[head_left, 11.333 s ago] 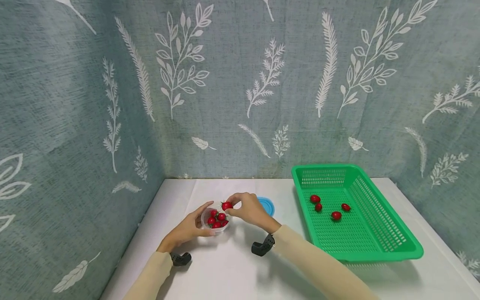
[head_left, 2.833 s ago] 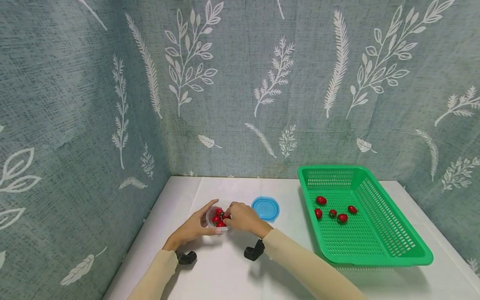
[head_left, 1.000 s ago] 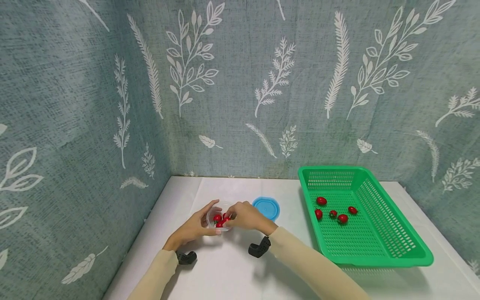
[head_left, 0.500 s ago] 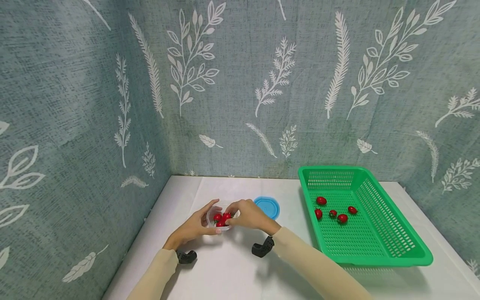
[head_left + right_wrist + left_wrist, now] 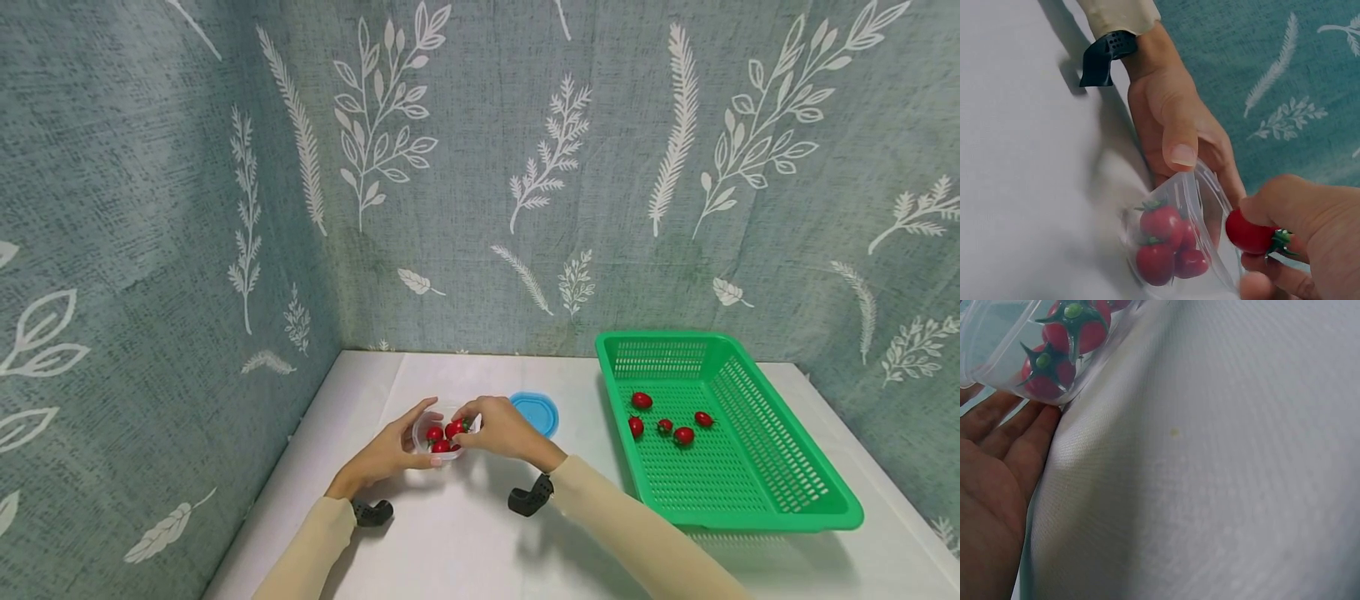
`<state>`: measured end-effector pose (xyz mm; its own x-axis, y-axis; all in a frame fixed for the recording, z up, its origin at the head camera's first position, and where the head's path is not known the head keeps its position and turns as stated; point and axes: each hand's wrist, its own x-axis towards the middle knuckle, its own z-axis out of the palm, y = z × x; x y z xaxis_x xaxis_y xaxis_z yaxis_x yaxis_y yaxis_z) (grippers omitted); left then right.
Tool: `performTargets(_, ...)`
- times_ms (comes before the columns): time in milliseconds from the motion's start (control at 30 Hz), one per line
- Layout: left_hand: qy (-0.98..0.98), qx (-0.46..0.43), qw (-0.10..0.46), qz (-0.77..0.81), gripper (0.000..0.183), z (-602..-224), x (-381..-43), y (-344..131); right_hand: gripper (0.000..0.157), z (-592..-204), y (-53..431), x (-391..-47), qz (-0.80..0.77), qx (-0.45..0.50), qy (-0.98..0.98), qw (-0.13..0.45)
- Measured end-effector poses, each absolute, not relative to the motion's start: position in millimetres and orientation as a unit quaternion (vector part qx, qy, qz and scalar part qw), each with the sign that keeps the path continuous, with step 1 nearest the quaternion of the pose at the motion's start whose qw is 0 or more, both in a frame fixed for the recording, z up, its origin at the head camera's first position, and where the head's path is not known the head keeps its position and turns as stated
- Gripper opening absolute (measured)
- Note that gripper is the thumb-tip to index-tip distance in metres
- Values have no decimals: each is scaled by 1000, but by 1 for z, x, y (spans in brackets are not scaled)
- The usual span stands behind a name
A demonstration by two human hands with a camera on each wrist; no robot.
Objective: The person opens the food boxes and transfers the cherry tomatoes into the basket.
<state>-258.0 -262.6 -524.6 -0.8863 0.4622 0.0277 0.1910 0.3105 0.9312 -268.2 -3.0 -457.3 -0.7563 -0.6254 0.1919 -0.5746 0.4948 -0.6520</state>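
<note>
My left hand (image 5: 386, 454) holds a small clear plastic tub (image 5: 997, 359) on the white table, thumb on the near side and fingers round the far side. Red cherry tomatoes with green tops lie in it; the right wrist view shows several tomatoes (image 5: 1155, 264) through the wall. Between thumb and fingers, my right hand (image 5: 501, 429) pinches one cherry tomato (image 5: 1249, 234) at the tub's right rim, its green stem end turned toward my palm. In the left wrist view, tomatoes (image 5: 1047, 372) press against the tub's clear side.
A blue lid (image 5: 538, 412) lies on the table just beyond my right hand. Farther right stands a green slotted basket (image 5: 720, 492) with several cherry tomatoes (image 5: 683, 436) near its left side. Patterned grey-green cloth (image 5: 465, 167) hangs behind and at the left.
My right hand reached down among the tomatoes in the tub, then drew slightly up and right with one pinched. The basket holds one more tomato than in the oldest frame. My left hand stays put.
</note>
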Motion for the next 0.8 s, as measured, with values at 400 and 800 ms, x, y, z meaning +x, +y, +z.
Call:
performTargets(400,795,203,127,557,107,-525,-256,-262,25,-459,-1,-264,-396,-331,856,25)
performTargets(800,796,205,127,555,106,-523,-256,-262,26,-461,-1,-268,-372,-372,850,8)
